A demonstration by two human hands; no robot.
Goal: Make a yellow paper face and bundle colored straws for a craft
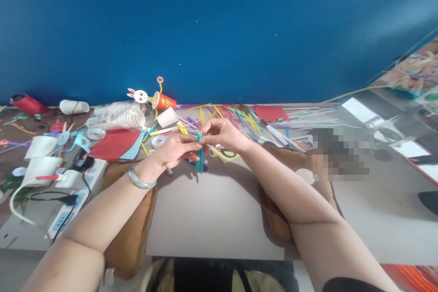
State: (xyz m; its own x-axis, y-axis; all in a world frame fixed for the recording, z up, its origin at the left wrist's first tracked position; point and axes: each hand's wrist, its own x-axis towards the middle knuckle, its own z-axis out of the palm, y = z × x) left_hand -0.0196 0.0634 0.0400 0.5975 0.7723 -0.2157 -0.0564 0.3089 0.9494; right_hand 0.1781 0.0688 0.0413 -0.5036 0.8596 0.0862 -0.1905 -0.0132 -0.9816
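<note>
Over the middle of the table, both hands come together on a small upright bundle of blue and green pipe cleaners. My left hand, with a pale bangle on its wrist, pinches the bundle from the left side. Thumb and fingertips of my right hand are closed on its upper end. The lower ends hang down free below the fingers. Just behind my right hand lies a yellow paper piece with a black shape on it. A roll of white tape is close behind my left hand.
Many coloured pipe cleaners lie along the blue wall. Stacked paper cups, red paper and a rabbit-faced cup figure stand at back left. A power strip with cables is left. Brown pads lie under both arms.
</note>
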